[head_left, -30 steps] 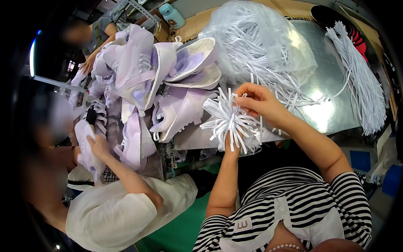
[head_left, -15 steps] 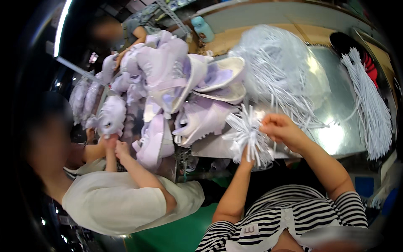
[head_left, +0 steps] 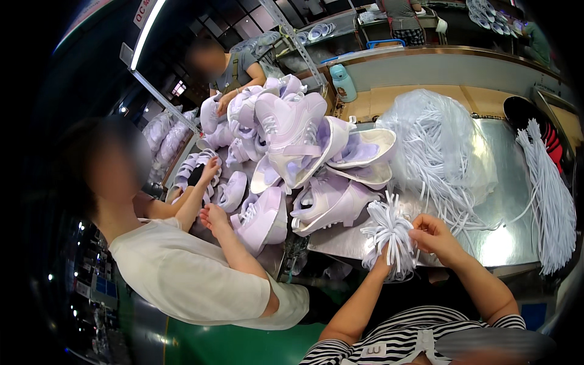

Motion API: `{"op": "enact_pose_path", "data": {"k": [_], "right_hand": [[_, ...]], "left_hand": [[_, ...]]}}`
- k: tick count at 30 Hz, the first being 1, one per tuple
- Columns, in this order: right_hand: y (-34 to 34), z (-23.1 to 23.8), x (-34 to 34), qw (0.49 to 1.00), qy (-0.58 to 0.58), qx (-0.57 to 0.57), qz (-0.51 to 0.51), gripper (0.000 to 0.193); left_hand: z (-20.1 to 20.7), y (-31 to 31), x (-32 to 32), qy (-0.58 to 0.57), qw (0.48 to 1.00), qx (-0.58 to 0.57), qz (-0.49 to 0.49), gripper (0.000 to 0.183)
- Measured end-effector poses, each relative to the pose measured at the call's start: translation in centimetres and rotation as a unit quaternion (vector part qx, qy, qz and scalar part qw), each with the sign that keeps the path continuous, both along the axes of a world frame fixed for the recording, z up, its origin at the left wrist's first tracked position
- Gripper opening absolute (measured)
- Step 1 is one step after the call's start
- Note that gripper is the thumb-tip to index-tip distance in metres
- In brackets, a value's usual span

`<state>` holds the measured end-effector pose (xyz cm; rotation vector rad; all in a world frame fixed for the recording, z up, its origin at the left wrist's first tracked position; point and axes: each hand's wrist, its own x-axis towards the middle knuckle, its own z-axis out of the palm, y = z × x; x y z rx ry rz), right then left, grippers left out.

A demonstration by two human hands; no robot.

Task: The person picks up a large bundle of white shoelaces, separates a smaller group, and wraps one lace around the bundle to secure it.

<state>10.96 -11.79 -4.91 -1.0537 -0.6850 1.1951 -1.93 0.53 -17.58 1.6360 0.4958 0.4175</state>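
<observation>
A looped bunch of white shoelaces [head_left: 392, 226] stands fanned out in my left hand [head_left: 384, 263], whose fingers are wrapped round its lower part and mostly covered by the laces. At the bunch's right side is my right hand [head_left: 439, 242], thumb and forefinger pinched together at the lace ends. A single lace between those fingertips is too small to make out clearly. Just left of the bunch lies a pale lilac sneaker [head_left: 331, 204], part of a heap. Behind my hands, more loose white laces [head_left: 438, 182] spill from a clear plastic bag [head_left: 480, 161] onto the metal tabletop [head_left: 502, 234].
A long hank of white laces [head_left: 550, 201] hangs over the table's right side. A light blue bottle [head_left: 343, 83] stands at the back. On my left, a co-worker in a white shirt [head_left: 194, 274] reaches toward the shoes; another person [head_left: 240, 73] handles shoes across the heap.
The whole view has shifted, so things sit lower and further right. My right hand stays pinched beside the bunch. The near co-worker's hands have moved apart, away from the shoe they held.
</observation>
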Motion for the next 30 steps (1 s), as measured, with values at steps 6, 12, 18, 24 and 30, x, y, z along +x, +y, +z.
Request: {"op": "enact_pose_path", "data": {"k": [6, 12, 18, 24, 30], "right_hand": [[-0.4, -0.2, 0.4, 0.995, -0.090, -0.028, -0.028, 0.011], [-0.9, -0.1, -0.1, 0.984, -0.107, 0.015, -0.144, 0.011], [-0.3, -0.3, -0.1, 0.889, -0.375, 0.128, -0.231, 0.006], [-0.4, -0.5, -0.8, 0.992, -0.012, 0.048, -0.116, 0.007], [-0.7, -1.0, 0.0, 0.987, -0.028, 0.087, -0.130, 0.008]], "left_hand": [[-1.0, -0.1, 0.2, 0.017, 0.998, -0.063, 0.028, 0.037], [-3.0, -0.5, 0.2, -0.009, 0.998, -0.048, 0.050, 0.033], [-1.8, 0.1, -0.4, -0.002, 0.999, 0.005, 0.034, 0.030], [-7.0, 0.8, -1.2, -0.047, 0.998, 0.014, 0.027, 0.035], [-4.3, 0.0, 0.7, 0.001, 0.999, -0.039, 0.027, 0.040]]}}
